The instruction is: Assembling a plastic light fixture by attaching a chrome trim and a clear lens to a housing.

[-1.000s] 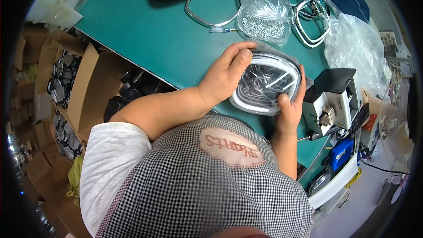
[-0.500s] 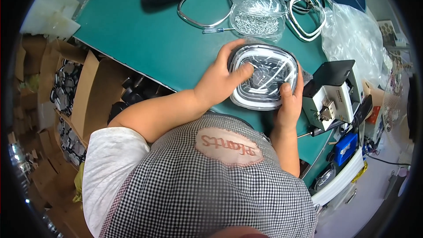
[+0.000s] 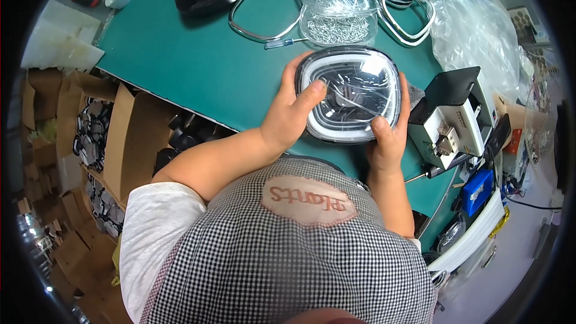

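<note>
Over the green table (image 3: 198,78): a rounded lamp unit (image 3: 351,93) with a clear lens and white rim, held up between both hands.
Left hand (image 3: 291,114): grasps the lamp's left edge, thumb laid on the lens.
Right hand (image 3: 387,135): grips the lamp's right edge, thumb on the rim.
Clear plastic bag (image 3: 339,3): lies just beyond the lamp, holding a heap of small metal screws (image 3: 342,27).
Cardboard boxes (image 3: 129,138): stand below the table's left edge, holding dark parts.
Metal frame ring (image 3: 264,9): lies beside the bag.
</note>
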